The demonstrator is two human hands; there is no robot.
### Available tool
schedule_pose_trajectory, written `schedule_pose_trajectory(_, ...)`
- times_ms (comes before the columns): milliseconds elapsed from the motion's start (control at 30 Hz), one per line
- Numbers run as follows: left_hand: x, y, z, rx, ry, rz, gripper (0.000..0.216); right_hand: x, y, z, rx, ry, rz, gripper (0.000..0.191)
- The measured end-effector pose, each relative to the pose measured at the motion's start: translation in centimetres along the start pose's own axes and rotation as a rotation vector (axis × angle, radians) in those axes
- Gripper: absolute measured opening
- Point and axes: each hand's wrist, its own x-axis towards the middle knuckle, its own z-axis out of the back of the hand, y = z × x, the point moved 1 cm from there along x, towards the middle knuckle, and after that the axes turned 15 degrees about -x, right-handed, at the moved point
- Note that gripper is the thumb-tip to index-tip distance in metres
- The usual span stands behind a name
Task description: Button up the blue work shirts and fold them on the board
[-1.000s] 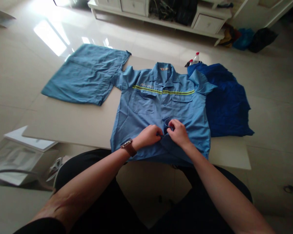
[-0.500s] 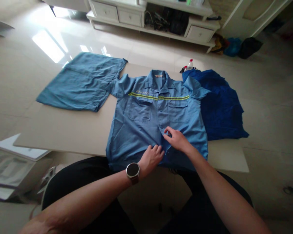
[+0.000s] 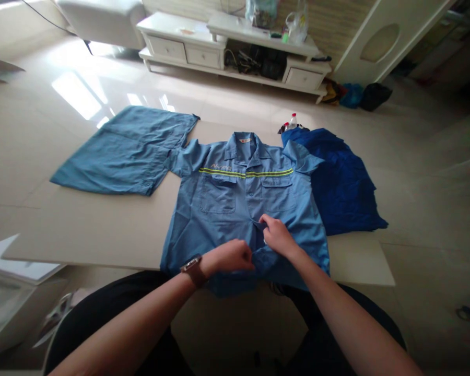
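Here, the left hand (image 3: 232, 256) curls loosely near six-thirty on the shirt (image 3: 243, 201), which lies front-up on the table (image 3: 90, 230); its grip, I cannot tell. Near four-thirty, the right hand (image 3: 278, 237) angles inward, pinching the shirt's front.

Blue shirt (image 3: 215, 230) on pale table (image 3: 97, 230), right fingers (image 3: 265, 220) pinching its edge
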Motion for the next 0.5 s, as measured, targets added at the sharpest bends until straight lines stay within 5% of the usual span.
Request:
schedule_pose_trajectory(100,0.9,-0.2,1.0,0.022,-0.469,-0.040,0.013,0.2,0.2,0.1,0.108,-0.039,-0.038,0.034)
schedule_pose_trajectory(167,1.3,-0.3,1.0,0.022,-0.615,-0.060,0.018,0.3,0.4,0.2,0.206,-0.051,-0.027,0.031)
schedule_pose_trajectory(333,1.8,-0.6,0.3,0.080,-0.704,-0.021,0.024,0.4,1.1,0.3,0.370,0.031,-0.006,0.014)
schedule_pose_trajectory(500,1.9,-0.8,0.2,0.210,-0.688,-0.008,0.016,0.3,1.1,0.4,0.476,0.145,-0.005,0.016)
